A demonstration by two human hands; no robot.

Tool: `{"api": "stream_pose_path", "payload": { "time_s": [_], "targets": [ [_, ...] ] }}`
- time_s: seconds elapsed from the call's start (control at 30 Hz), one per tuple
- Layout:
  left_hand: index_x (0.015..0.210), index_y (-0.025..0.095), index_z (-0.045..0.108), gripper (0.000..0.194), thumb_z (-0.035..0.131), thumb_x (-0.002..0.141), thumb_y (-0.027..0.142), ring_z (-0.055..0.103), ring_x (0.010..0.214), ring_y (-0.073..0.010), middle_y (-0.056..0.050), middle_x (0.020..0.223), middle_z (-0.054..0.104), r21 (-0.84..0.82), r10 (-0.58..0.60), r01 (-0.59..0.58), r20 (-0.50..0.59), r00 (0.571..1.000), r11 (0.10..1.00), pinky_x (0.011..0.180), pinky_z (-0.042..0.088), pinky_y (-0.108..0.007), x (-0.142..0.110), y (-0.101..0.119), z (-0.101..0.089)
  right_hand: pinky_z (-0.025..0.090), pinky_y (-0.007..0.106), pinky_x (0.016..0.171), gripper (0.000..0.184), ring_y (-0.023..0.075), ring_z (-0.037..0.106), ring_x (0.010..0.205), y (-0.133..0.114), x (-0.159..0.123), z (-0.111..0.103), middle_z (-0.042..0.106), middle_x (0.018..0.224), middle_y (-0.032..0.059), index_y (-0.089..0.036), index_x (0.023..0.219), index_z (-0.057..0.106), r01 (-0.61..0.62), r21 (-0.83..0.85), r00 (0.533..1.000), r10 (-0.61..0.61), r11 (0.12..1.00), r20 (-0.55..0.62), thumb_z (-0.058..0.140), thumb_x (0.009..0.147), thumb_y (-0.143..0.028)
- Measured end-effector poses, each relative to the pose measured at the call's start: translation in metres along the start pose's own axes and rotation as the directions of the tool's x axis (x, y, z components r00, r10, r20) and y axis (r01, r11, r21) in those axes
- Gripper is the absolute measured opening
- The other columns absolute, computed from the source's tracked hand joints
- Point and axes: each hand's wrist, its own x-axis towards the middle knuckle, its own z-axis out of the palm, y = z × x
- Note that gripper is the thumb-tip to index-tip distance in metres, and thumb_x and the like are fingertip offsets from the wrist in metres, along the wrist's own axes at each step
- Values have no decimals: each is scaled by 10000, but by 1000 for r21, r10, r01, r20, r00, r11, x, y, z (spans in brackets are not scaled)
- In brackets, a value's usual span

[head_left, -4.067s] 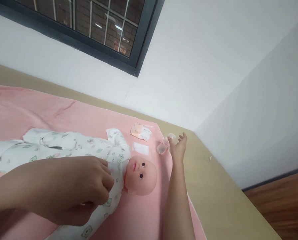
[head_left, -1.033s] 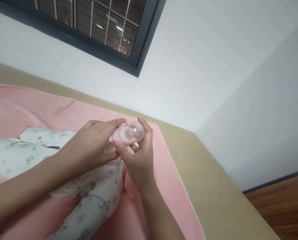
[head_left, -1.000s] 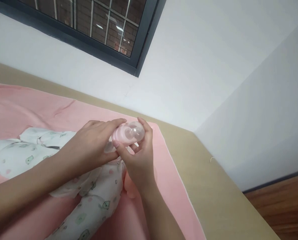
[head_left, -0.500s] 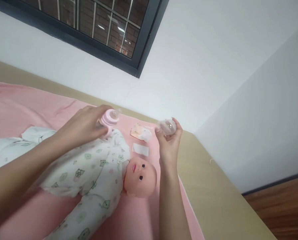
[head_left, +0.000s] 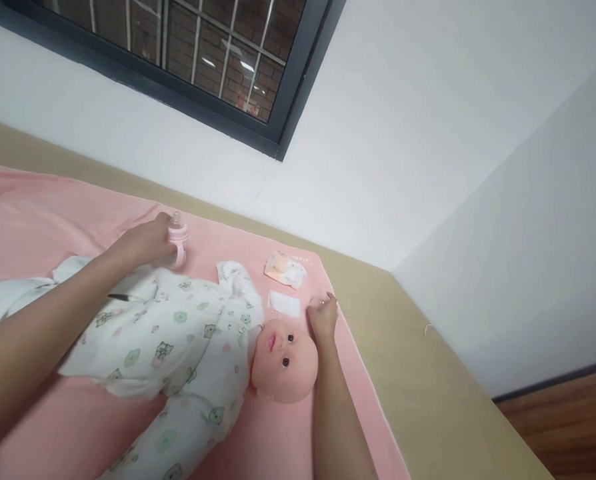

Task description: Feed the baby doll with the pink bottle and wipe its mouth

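Holding a pink bottle [head_left: 179, 233] and a clear cap [head_left: 319, 302] beside a doll [head_left: 295, 373]

A person's left hand [head_left: 153, 241], left of center in the frame, closes around the bottle, whose clear teat points up and whose pink handle shows to the right of the fingers. The hand hides part of the bottle; whether its base touches the pink sheet [head_left: 208, 257] cannot be told. Right of center, the right hand [head_left: 324, 320] curls thumb and fingers about the cap, most of it hidden from view, near the edge of the sheet.

Between the forearms the doll lies face up, head at center and body toward the lower left, in a white garment [head_left: 178, 340] printed with green animals. The left forearm crosses over its lower body; the right runs just beside its head. Above the head, a printed packet [head_left: 285, 269] and a white rectangle [head_left: 284, 304] lie near each other. Pale wood [head_left: 413, 380] borders the sheet at right, and a barred window [head_left: 228, 60] fills the upper left.
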Motion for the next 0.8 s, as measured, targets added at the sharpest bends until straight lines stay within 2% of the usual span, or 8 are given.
{"api": "stream_pose_path", "payload": {
  "time_s": [0.2, 0.3, 0.37, 0.43, 0.5, 0.6, 0.7, 0.8],
  "targets": [
    [1183, 46, 327, 587, 488, 667, 275, 579, 664, -267, -102, 741, 596, 83, -20, 13, 89, 996, 996, 524, 374, -272, 8, -13, 9, 369, 497, 996, 782, 359, 467, 1174, 1, -1, 1, 460, 1289, 220, -97, 1361, 328, 34, 14, 999, -35, 999, 17, 557, 651, -331],
    [1204, 43, 304, 616, 484, 672, 295, 580, 646, -258, -90, 724, 597, 95, -21, 11, 109, 994, 995, 521, 377, -268, 12, -17, 13, 350, 515, 1008, 717, 354, 433, 1194, 0, -4, 2, 425, 1314, 225, -87, 1350, 342, 77, 22, 997, -77, 997, -4, 510, 719, -384],
    [1221, 48, 292, 646, 498, 667, 309, 581, 658, -256, -88, 743, 604, 102, -20, 8, 118, 993, 995, 533, 381, -268, 15, -18, 14, 315, 528, 1031, 644, 352, 396, 1214, -2, -5, 2, 447, 1289, 212, -83, 1313, 389, 164, -18, 985, -165, 986, -51, 480, 751, -383],
    [1222, 59, 302, 662, 518, 658, 329, 583, 701, -261, -100, 799, 614, 111, -21, 8, 121, 992, 994, 550, 384, -268, 16, -19, 13, 286, 538, 1046, 536, 347, 349, 1247, -5, -6, 1, 486, 1248, 185, -97, 1246, 452, 292, -77, 949, -299, 953, -98, 454, 774, -351],
    [1219, 69, 321, 672, 539, 646, 344, 582, 741, -267, -109, 851, 620, 119, -24, 10, 120, 993, 993, 559, 383, -267, 17, -20, 12, 292, 535, 1044, 418, 324, 319, 1277, -10, -8, 0, 514, 1213, 157, -129, 1175, 498, 431, -116, 888, -443, 895, -120, 406, 805, -298],
    [1261, 88, 313, 691, 535, 663, 355, 587, 751, -258, -88, 861, 638, 102, -1, -11, 115, 993, 995, 574, 386, -258, 14, -22, 9, 349, 487, 1017, 339, 267, 362, 1261, -19, -15, 1, 542, 1155, 135, -162, 1104, 535, 595, -115, 794, -604, 795, -68, 326, 846, -225],
    [1321, 96, 280, 749, 545, 686, 392, 598, 802, -268, -100, 927, 653, 64, 37, -43, 99, 994, 997, 617, 400, -260, 11, -24, 8, 399, 435, 977, 327, 237, 446, 1166, -26, -21, 5, 574, 1077, 123, -172, 1038, 570, 664, -84, 747, -664, 743, 36, 303, 849, -183],
    [1332, 88, 311, 809, 611, 646, 394, 601, 860, -298, -138, 994, 658, -1, 48, -48, 78, 996, 999, 640, 410, -267, 9, -24, 5, 424, 409, 937, 307, 225, 495, 1059, -28, -24, 8, 594, 1021, 106, -183, 968, 594, 667, -53, 744, -660, 744, 105, 326, 822, -149]
  ]
}}
